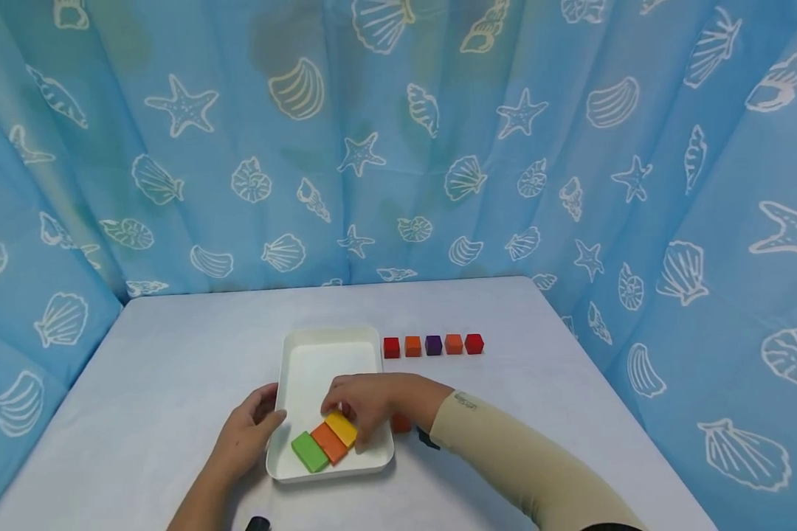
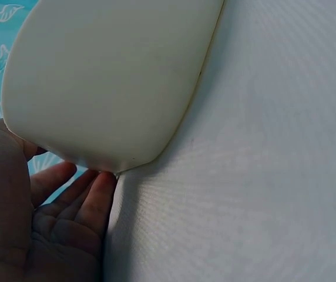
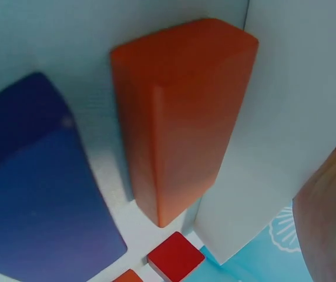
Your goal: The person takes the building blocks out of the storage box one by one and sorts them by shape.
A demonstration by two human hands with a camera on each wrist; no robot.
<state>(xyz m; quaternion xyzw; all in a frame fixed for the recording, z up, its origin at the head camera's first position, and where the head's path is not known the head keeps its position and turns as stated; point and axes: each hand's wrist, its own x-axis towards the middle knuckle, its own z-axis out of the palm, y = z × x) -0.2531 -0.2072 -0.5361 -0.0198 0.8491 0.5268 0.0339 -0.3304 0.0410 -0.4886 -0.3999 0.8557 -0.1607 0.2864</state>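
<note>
A white rectangular tray point(image 1: 332, 361) lies on the table. My left hand point(image 1: 242, 436) grips its left side, thumb at the rim; in the left wrist view the fingers point(image 2: 97, 200) touch the tray's outer wall point(image 2: 103, 82). Reaching into the tray, my right hand point(image 1: 372, 398) pinches a yellow block point(image 1: 342, 430), its fingertips partly hidden. An orange block point(image 1: 329, 442) lies against the yellow one, with a green block point(image 1: 310, 451) beside it. Only an edge of the right hand point(image 3: 332, 217) shows in the right wrist view.
Several small red, orange and purple cubes point(image 1: 434, 345) form a row right of the tray. Outside the tray's right wall, an orange block point(image 3: 185, 129) and a blue block point(image 3: 44, 188) stand near the right wrist. A shell-patterned curtain point(image 1: 385, 184) surrounds the table.
</note>
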